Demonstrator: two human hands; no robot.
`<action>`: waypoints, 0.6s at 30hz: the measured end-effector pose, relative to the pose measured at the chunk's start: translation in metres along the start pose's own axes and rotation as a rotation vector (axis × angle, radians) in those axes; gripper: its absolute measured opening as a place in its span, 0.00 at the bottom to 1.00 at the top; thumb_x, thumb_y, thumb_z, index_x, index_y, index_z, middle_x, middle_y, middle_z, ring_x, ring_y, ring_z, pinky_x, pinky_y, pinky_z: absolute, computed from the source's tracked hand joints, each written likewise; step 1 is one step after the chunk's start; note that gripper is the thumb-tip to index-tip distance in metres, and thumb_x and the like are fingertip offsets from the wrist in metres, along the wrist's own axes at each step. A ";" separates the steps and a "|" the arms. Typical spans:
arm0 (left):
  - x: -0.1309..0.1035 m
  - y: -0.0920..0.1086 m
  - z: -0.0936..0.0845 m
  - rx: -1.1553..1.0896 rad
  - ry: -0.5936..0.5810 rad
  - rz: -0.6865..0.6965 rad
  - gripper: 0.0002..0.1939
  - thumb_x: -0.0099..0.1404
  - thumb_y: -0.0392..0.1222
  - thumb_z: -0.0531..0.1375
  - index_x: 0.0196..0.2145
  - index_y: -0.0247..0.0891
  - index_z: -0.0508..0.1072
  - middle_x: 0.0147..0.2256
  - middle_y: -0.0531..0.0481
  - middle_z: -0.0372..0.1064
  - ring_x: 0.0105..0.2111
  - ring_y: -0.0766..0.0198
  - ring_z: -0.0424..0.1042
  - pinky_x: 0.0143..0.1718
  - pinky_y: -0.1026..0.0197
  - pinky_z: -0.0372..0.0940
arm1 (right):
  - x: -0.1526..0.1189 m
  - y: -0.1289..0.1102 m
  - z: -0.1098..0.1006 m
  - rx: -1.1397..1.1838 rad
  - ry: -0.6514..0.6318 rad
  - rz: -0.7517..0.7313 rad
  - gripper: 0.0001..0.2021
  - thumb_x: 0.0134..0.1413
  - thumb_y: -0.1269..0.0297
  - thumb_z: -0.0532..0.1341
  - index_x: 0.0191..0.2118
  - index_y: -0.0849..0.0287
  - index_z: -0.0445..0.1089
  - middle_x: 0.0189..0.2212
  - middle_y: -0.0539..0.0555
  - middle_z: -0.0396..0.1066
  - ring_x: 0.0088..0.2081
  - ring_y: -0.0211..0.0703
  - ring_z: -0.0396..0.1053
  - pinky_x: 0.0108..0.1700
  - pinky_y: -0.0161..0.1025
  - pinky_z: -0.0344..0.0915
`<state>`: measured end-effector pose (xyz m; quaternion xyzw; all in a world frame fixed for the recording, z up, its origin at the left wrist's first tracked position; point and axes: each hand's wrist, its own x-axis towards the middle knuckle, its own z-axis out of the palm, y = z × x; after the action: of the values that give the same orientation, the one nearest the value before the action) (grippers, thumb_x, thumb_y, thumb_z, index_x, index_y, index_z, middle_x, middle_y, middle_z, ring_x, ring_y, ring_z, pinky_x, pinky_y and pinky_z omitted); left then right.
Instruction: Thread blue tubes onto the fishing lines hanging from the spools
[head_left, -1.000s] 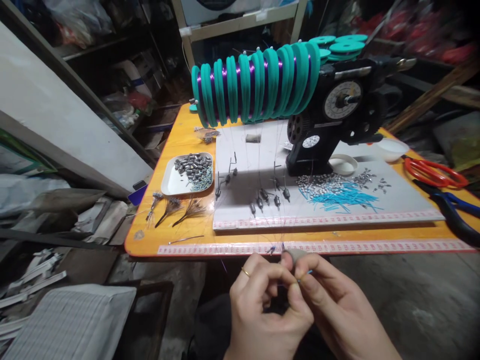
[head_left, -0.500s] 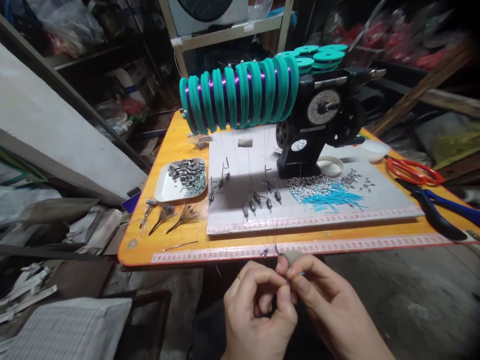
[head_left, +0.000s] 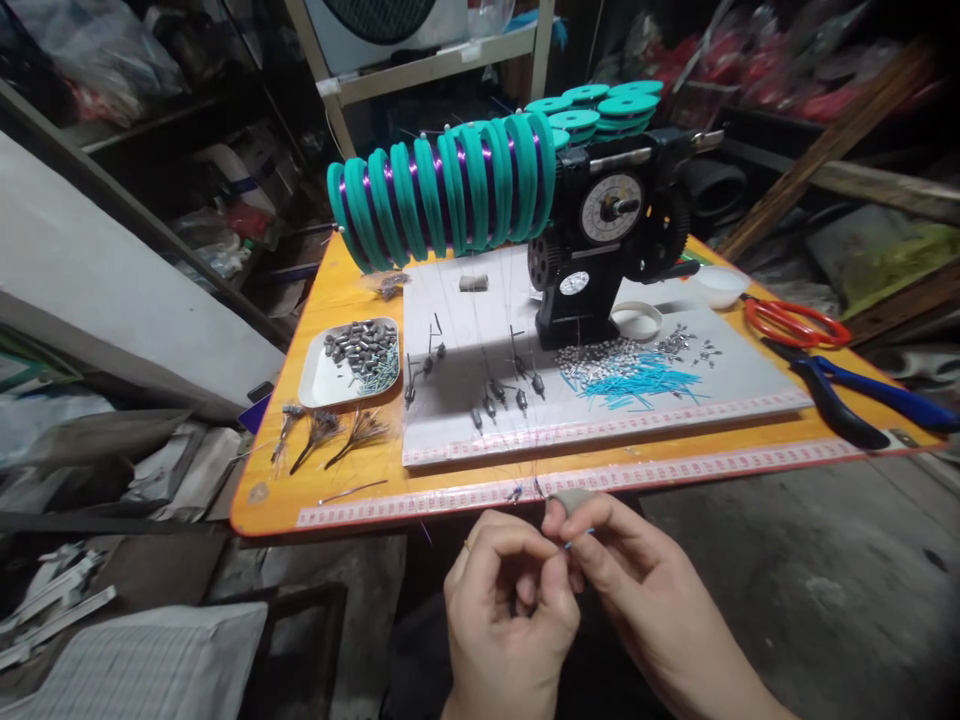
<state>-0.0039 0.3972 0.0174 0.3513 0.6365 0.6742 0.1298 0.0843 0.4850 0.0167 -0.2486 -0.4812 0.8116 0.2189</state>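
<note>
In front of the table's near edge, my right hand (head_left: 637, 565) pinches a short thin blue tube (head_left: 581, 540) between thumb and fingertips. Close against it, my left hand (head_left: 510, 590) has its thumb and index finger pressed together at the tube's near end; what they grip is too small to make out. A grey-beige wrap (head_left: 570, 499) shows by the right fingertips. Just beyond the hands, fine threads with small dark knots (head_left: 538, 487) hang over the edge. More blue tubes (head_left: 637, 385) lie heaped with small whitish beads (head_left: 592, 365) on the white board (head_left: 450, 440).
A black winding machine (head_left: 581, 290) carries a row of teal spools (head_left: 450, 190) with purple line. Lead weights (head_left: 491, 395) on threads lie on the board. A white tray (head_left: 311, 375) of weights is left; blue-handled pliers (head_left: 847, 400) and red-handled scissors (head_left: 795, 322) are right.
The view has shifted slightly, so the table and machine sit further left. Both hands stay together at the same spot; more of the blue tube shows between the fingertips.
</note>
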 end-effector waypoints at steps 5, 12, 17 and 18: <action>-0.002 -0.003 -0.002 0.071 -0.017 0.074 0.12 0.63 0.28 0.59 0.40 0.43 0.68 0.32 0.54 0.67 0.31 0.68 0.70 0.31 0.68 0.68 | 0.000 -0.005 -0.001 -0.059 0.035 -0.038 0.05 0.58 0.59 0.65 0.33 0.53 0.72 0.38 0.50 0.73 0.38 0.37 0.70 0.38 0.30 0.68; 0.003 0.002 -0.005 0.279 -0.049 0.200 0.08 0.62 0.28 0.59 0.30 0.40 0.67 0.25 0.56 0.63 0.24 0.71 0.62 0.25 0.69 0.62 | -0.001 -0.012 0.002 -0.094 0.002 -0.105 0.03 0.59 0.63 0.65 0.33 0.53 0.73 0.36 0.49 0.73 0.38 0.35 0.72 0.42 0.28 0.69; 0.003 0.000 -0.007 0.192 -0.101 0.185 0.09 0.63 0.27 0.60 0.36 0.40 0.71 0.30 0.54 0.69 0.29 0.70 0.69 0.31 0.68 0.67 | -0.001 -0.013 0.003 -0.076 0.002 -0.082 0.04 0.59 0.64 0.65 0.33 0.55 0.73 0.33 0.48 0.73 0.32 0.31 0.70 0.34 0.25 0.68; 0.003 -0.001 -0.008 0.181 -0.104 0.190 0.10 0.63 0.27 0.60 0.38 0.40 0.71 0.31 0.53 0.71 0.31 0.69 0.71 0.32 0.68 0.68 | -0.001 -0.014 0.002 -0.080 0.012 -0.085 0.05 0.58 0.64 0.65 0.32 0.56 0.73 0.32 0.48 0.73 0.30 0.30 0.68 0.33 0.24 0.67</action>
<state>-0.0112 0.3926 0.0182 0.4547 0.6509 0.6044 0.0659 0.0852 0.4893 0.0303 -0.2411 -0.5222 0.7802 0.2460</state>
